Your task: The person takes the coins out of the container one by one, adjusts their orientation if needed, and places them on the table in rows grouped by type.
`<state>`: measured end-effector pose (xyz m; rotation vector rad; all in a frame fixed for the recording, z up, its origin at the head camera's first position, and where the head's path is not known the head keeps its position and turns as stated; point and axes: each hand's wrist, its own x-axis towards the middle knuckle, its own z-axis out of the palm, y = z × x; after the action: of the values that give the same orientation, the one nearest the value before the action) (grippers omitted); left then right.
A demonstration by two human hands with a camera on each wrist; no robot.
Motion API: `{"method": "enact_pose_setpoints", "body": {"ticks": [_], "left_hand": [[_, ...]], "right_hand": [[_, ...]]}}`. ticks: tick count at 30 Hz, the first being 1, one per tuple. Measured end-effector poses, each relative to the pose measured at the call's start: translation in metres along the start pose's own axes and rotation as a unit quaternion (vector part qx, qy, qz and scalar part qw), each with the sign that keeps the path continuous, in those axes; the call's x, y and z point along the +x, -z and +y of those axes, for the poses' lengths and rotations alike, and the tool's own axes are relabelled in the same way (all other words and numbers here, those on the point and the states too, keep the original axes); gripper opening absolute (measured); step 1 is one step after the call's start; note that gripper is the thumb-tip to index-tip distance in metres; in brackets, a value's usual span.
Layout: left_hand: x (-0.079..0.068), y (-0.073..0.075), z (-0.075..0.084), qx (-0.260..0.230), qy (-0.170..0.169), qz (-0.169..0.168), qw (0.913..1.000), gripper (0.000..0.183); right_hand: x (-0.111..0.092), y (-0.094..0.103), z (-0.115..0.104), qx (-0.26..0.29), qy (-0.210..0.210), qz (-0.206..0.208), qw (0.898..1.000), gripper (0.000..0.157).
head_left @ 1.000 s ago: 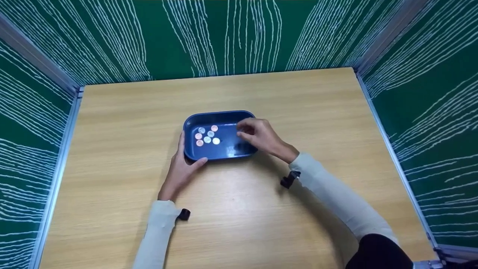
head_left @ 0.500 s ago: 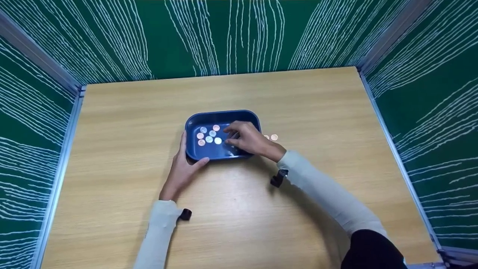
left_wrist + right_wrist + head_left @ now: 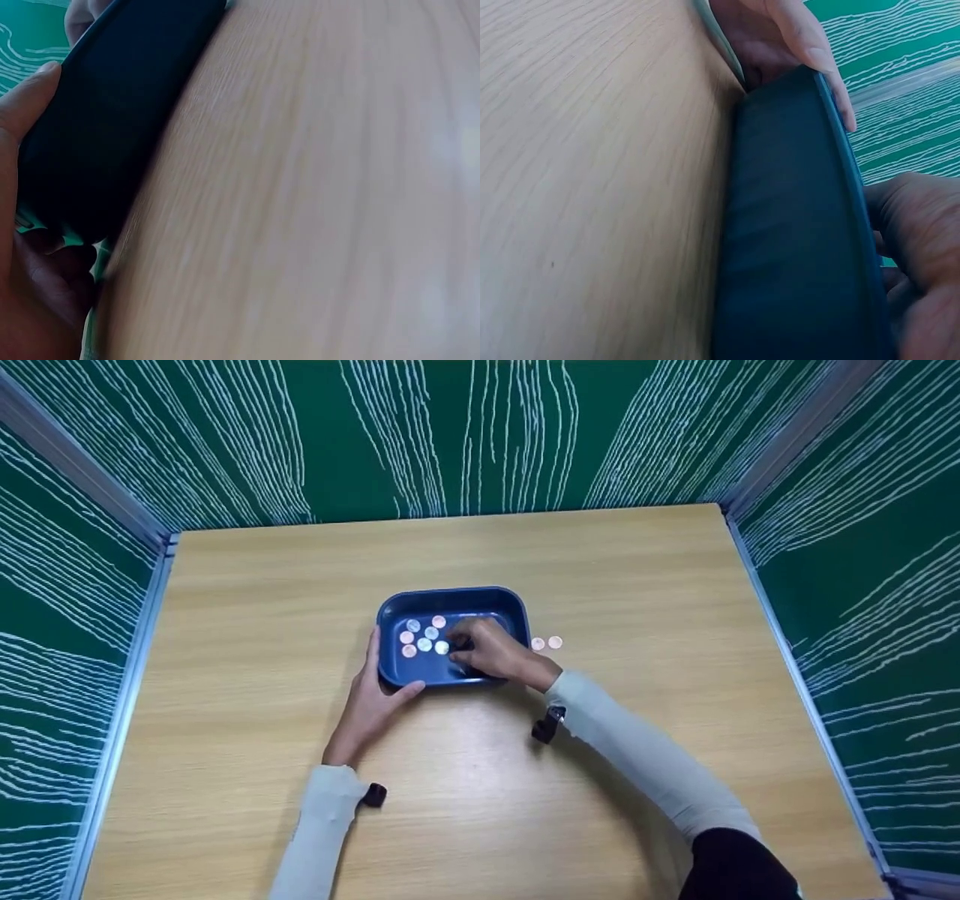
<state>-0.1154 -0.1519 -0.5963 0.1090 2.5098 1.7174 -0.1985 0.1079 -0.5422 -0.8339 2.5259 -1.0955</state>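
Note:
A dark blue rectangular tray [image 3: 454,594] lies on the table with several coins [image 3: 424,645], some silvery and some copper-coloured, grouped in its left half. My left hand [image 3: 369,697] grips the tray's near left corner, its thumb along the near side and its fingers along the left end. In the left wrist view that thumb [image 3: 34,97] presses near the rim. My right hand [image 3: 487,649] is inside the tray, thumb and fingers bent, fingertips just right of the nearest silvery coin [image 3: 442,647]. Whether a coin is between those fingertips is hidden.
Two copper-coloured coins [image 3: 555,642] lie on the wooden table [image 3: 450,810] just outside the tray's right end. Green panels [image 3: 345,435] with white wavy lines enclose the table at the back and both sides.
My right hand has moved left and lower into the tray, towards the coins, uncovering two coins on the table at right. My left hand stays on the tray.

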Motion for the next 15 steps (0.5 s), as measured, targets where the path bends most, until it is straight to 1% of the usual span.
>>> {"method": "enact_pose_setpoints", "body": {"ticks": [3, 11, 15], "left_hand": [[0.001, 0.0, 0.0, 0.002, -0.001, 0.002, 1.0, 0.119], [0.0, -0.001, 0.001, 0.015, 0.003, 0.011, 0.9998, 0.12], [0.001, -0.001, 0.0, 0.009, -0.005, 0.013, 0.9999, 0.12]], "right_hand": [[0.002, -0.002, 0.002, -0.005, 0.0, -0.005, 1.0, 0.034], [0.009, -0.005, 0.004, -0.012, -0.016, -0.015, 1.0, 0.034], [0.013, -0.006, 0.005, -0.006, -0.017, -0.015, 1.0, 0.032]]}}
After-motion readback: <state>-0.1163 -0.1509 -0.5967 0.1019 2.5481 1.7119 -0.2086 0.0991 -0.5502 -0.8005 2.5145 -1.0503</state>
